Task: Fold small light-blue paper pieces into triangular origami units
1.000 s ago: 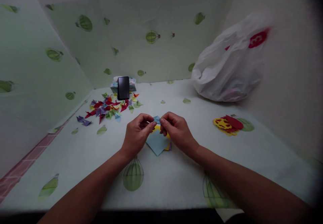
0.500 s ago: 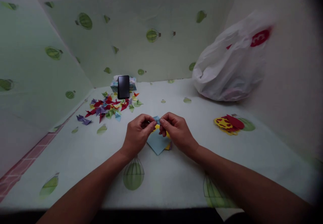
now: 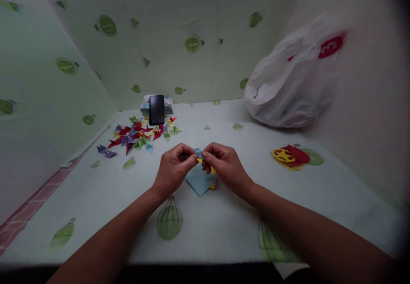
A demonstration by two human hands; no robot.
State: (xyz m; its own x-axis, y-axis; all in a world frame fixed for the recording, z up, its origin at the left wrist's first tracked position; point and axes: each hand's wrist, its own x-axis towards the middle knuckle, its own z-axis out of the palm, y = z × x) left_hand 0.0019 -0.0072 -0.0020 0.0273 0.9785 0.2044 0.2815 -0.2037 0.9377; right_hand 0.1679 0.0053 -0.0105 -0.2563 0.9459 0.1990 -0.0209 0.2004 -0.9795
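Head view: balloon-printed table (image 3: 230, 232), light-blue sheet (image 3: 200, 181) lying near its middle. White plastic bag (image 3: 291, 87) far beyond sheet, to right. Heap of coloured folded papers (image 3: 138, 136) beyond sheet, to left. Left hand (image 3: 174, 164) and right hand (image 3: 226, 163) at sheet's far end. Tissue box (image 3: 168, 105) well beyond sheet, leftward; dark phone (image 3: 156, 109) on its sheet-facing side. Red-and-yellow cutouts (image 3: 290, 156) right of sheet. Yellow paper (image 3: 212, 186) peeking from under sheet. Smallest: folded blue paper (image 3: 198, 151) at sheet's far end, clamped in both hands' fingertips.
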